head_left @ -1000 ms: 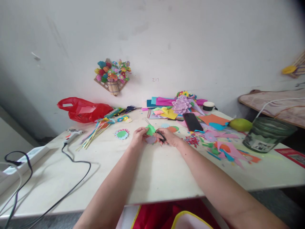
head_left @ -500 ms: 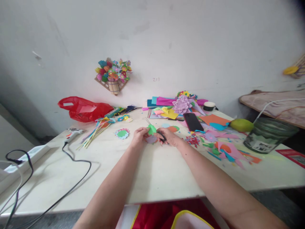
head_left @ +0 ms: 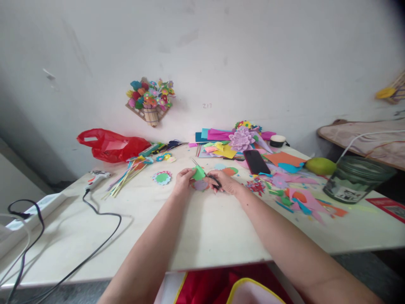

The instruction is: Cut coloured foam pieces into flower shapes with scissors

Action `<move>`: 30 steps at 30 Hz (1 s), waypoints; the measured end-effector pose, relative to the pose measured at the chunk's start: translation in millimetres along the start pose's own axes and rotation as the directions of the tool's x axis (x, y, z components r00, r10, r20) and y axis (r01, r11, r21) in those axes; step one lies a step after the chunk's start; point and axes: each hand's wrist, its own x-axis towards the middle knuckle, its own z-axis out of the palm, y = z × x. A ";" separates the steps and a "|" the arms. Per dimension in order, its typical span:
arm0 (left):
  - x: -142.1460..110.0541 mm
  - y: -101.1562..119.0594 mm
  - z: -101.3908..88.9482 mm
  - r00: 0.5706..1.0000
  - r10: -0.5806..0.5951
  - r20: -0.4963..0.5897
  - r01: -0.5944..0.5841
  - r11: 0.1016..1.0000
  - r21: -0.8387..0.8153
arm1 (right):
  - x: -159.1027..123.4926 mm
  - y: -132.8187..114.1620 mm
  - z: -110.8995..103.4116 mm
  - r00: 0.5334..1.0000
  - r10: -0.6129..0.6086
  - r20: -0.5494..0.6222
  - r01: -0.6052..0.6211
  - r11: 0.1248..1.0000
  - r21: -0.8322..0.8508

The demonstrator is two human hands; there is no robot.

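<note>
- Your left hand (head_left: 184,180) is pinching the green piece (head_left: 199,172) between thumb and fingers, above the table (head_left: 218,228).
- Your right hand (head_left: 225,180) is gripping the scissors (head_left: 216,183) by their black handles; their blades are meeting the green piece, and the tips are showing past its far edge.
- A purple piece (head_left: 200,185) is lying just below the green piece, between your hands.
- To the left, a scalloped disc (head_left: 162,177) is lying near your left hand; farther out, a glue gun (head_left: 96,179) is resting with its cord trailing toward you.
- Beyond the disc, paper strips (head_left: 128,177) are lying in front of a red bag (head_left: 115,145).
- To the right, red bits (head_left: 255,185) are lying near your right hand, with a phone (head_left: 256,162) beyond them.
- Farther right, colored scraps (head_left: 305,200) are spreading toward a glass jar (head_left: 356,181); a green fruit (head_left: 320,166) is sitting beside the jar.
</note>
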 end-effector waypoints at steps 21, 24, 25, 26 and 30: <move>-2.5 2.0 3.7 0.996 0.045 0.073 -0.043 0.999 -0.034 | -0.7 2.2 -6.1 0.998 -0.060 0.023 0.062 0.996 -0.071; -2.7 2.1 4.1 0.996 0.040 0.076 -0.038 0.999 -0.033 | -1.7 -0.7 -4.8 0.999 -0.043 0.016 0.044 0.996 -0.076; -2.5 2.0 4.0 0.996 0.037 0.075 -0.035 0.999 -0.031 | -1.9 -1.4 -4.4 0.999 -0.037 0.014 0.038 0.996 -0.078; -2.2 1.7 3.9 0.997 0.034 0.073 -0.032 0.999 -0.030 | -2.0 -1.8 -4.0 0.999 -0.035 0.009 0.035 0.996 -0.080; -1.2 1.3 3.9 0.997 0.032 0.063 -0.030 0.999 -0.030 | -0.4 0.6 -3.7 0.999 -0.034 -0.005 0.034 0.995 -0.091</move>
